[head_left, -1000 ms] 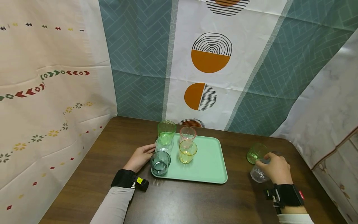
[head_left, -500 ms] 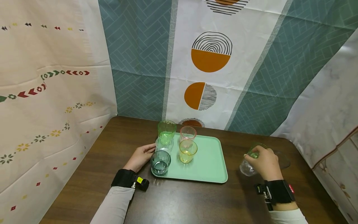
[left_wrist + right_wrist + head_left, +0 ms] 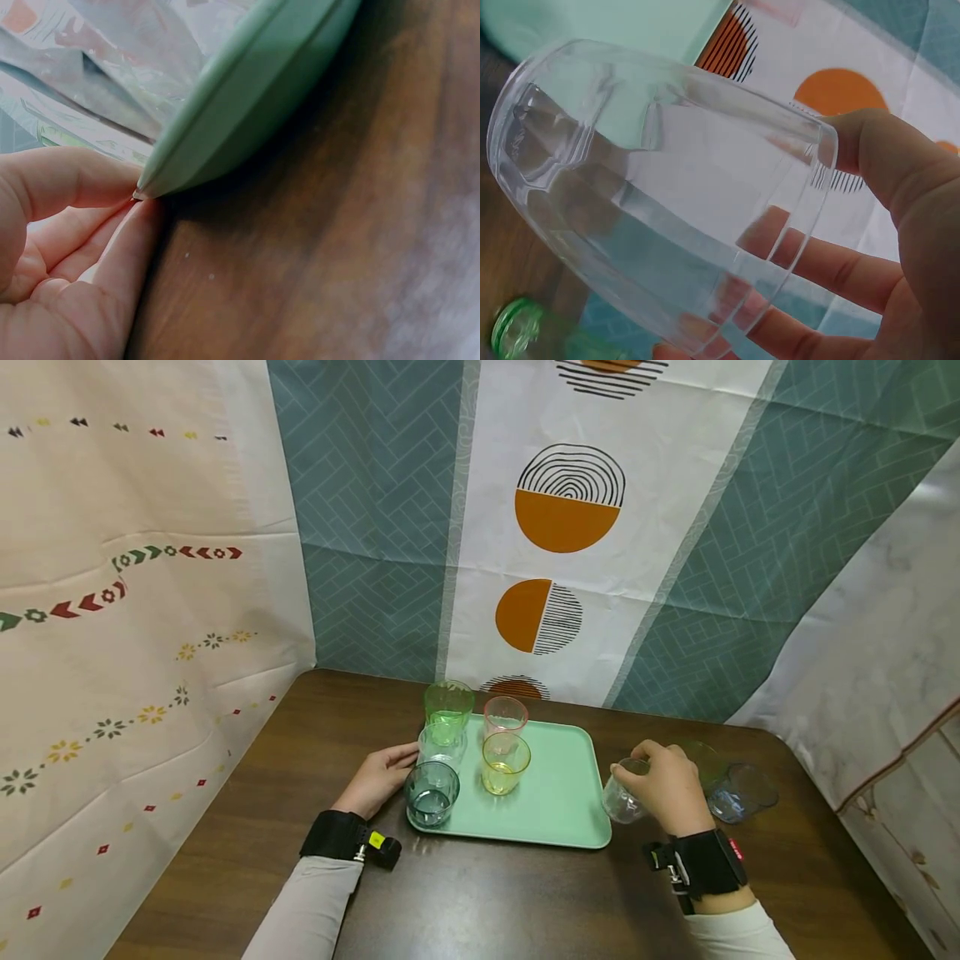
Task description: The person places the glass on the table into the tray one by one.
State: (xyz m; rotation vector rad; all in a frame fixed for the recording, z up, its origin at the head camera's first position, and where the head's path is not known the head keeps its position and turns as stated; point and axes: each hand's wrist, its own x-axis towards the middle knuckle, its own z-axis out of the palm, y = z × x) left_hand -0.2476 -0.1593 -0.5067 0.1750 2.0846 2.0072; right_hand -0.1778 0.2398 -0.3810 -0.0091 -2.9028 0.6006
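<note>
Clear glass is in the right hand, just beside the right edge of the green tray. That hand's grip is spread about as wide as the mouth, thumb on one side and fingers on the other, holding it near the rim with the base pointing away. Such a hold probably keeps the fingers out of the way of the base. Whether the glass touches the tray's edge, I cannot tell.

At the opposite side, the left hand has its grip closed thin on the tray's rim, pinched between thumb and finger, likely to steady it on the bench.

Five glasses stand upright on the tray: green glass, second clear glass and grey glass line the left edge, with pink glass and yellow glass beside them. Their rows suggest a deliberate filling from the left.

Beyond the right hand are a blue glass and a second green glass, partly hidden by that hand.
</note>
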